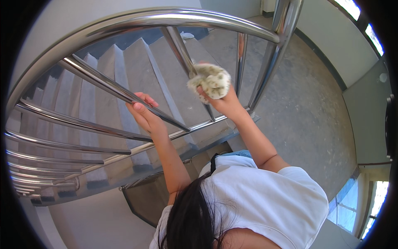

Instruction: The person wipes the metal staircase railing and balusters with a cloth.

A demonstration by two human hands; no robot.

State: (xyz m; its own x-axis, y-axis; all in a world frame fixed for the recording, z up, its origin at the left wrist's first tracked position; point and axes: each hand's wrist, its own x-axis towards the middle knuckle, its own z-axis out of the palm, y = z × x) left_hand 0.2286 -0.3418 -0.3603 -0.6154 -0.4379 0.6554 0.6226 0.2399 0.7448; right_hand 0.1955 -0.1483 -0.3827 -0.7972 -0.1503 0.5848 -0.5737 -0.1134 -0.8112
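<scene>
A curved stainless steel stair handrail (136, 18) arches over several steel balusters that fan down to a bottom rail. My left hand (144, 113) rests around one slanting steel baluster (102, 79), the thumb on the near side and the fingers showing beyond it. In my right hand (225, 101) is a crumpled, pale cloth (214, 81) with darker blotches, wrapped about or pressed against another baluster (178, 46); the fingers behind the cloth are mostly hidden. The bottom rail (206, 123) runs below both hands.
Concrete steps (138, 65) lie beyond the balusters, with a white scrap (186, 35) on one. To the right are thick steel end posts (270, 59) and a concrete landing floor (304, 102). A lower flight shows beneath the stair edge.
</scene>
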